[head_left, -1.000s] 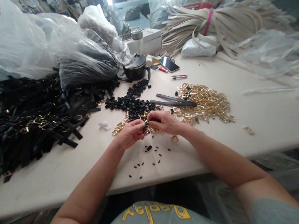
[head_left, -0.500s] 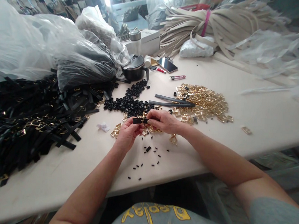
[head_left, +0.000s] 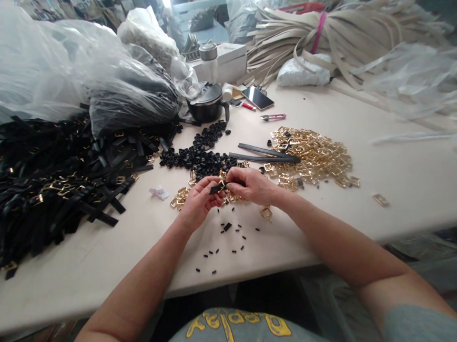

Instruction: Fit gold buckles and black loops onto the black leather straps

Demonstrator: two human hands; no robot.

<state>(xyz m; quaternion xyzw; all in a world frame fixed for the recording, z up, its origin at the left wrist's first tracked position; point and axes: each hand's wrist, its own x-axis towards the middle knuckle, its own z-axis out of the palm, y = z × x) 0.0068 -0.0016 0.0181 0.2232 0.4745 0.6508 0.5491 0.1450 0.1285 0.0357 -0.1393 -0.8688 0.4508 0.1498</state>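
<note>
Between my hands is a short black strap (head_left: 215,189) with a gold buckle (head_left: 223,181) on it. My left hand (head_left: 199,200) is closed on the strap's left end, thumb and fingers pinching it. My right hand (head_left: 253,186) grips the other end, its fingers curled over and hiding that part. Just behind my hands lies a heap of small black loops (head_left: 197,160). Gold buckles (head_left: 317,154) are piled to the right, with a smaller cluster of buckles (head_left: 179,197) beside my left hand. Tiny black pieces (head_left: 234,251) lie scattered on the table in front.
Finished-looking black straps with buckles (head_left: 61,189) form a large heap at left, under plastic bags (head_left: 131,95). Farther back stand a black lidded pot (head_left: 207,103), a phone (head_left: 258,98) and thread snips (head_left: 273,117). Beige strips (head_left: 353,38) are bundled at the back right.
The strap, level before, is now tilted and bent at the buckle, its left end lower. My left hand has shifted slightly right; my right hand stays nearly in place.
</note>
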